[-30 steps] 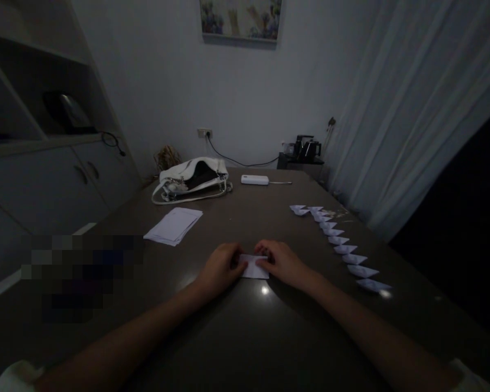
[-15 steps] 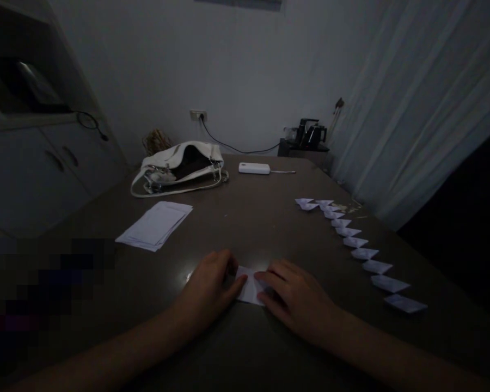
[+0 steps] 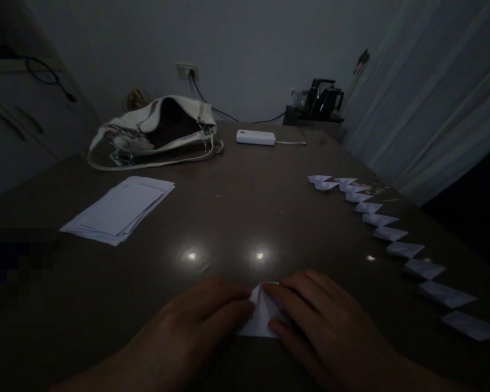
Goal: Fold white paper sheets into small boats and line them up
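Note:
A small white folded paper (image 3: 260,320) lies on the table near its front edge, with creases running down from a point at its top. My left hand (image 3: 191,321) has its thumb and fingers drawn together on the paper's left side. On the other side, my right hand (image 3: 314,316) pinches the paper with bent fingers, thumb near its lower edge and index finger at the top point. Parts of the paper are hidden under both hands.
Folded paper boats (image 3: 390,234) form a slanting row along the right. A stack of white paper sheets (image 3: 122,209) lies at left. Behind are a white handbag (image 3: 175,130) and a white power bank (image 3: 256,138) with a strap. A black kettle (image 3: 326,100) stands beyond the table (image 3: 228,228).
The view has moved closer and lower over the table. The paper's top now shows slanting creases to a point, and my left hand lies flatter beside it.

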### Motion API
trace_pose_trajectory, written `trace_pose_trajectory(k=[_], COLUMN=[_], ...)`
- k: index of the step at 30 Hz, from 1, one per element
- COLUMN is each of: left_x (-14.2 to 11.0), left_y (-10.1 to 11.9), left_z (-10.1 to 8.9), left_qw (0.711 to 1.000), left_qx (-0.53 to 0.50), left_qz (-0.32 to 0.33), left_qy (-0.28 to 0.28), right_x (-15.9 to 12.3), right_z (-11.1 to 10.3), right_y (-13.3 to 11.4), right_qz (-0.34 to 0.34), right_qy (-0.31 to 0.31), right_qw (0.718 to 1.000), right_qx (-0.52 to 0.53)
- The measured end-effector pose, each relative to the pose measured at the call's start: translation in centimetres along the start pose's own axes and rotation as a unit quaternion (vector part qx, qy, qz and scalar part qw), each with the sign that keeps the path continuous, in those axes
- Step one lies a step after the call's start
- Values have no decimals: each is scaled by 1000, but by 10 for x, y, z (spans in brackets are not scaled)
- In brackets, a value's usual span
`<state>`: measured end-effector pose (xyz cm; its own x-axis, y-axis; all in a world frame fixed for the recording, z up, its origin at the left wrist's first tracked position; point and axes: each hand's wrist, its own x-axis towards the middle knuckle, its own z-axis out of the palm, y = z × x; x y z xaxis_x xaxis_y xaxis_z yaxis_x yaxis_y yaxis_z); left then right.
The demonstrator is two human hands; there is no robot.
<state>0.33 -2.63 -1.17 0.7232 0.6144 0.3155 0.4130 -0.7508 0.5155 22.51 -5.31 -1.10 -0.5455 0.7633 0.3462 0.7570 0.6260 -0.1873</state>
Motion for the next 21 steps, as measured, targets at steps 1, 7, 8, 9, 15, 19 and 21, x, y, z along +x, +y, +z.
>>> trace_pose_trajectory(k=[1,7,8,9,15,19,21], left_x=[0,0,0,0,0,2,3], left_y=[0,-1,-1,-2,-2,0,1], left_z=[-1,0,0,0,0,2,2], left_qw=[1000,999,998,997,995,995,996], left_qx=[1,27,28,27,29,29,33], left_qz=[8,41,54,66,88,91,79], left_qy=[-4,13,20,25,25,34,24], right_x=[0,1,1,1,5,7,6], right_z=[0,-2,-2,-3,-11,-13,-12], right_y=[0,-1,-1,-2,-6,-6,-6], right_qz=[-1,-7,-3,1,21,14,9], right_qy=[3,-1,-2,-4,17,40,49], right_qw=[1000,1000,1000,1000,999,999,998], right_qx=[-1,-19,-21,-23,-30,-29,-29])
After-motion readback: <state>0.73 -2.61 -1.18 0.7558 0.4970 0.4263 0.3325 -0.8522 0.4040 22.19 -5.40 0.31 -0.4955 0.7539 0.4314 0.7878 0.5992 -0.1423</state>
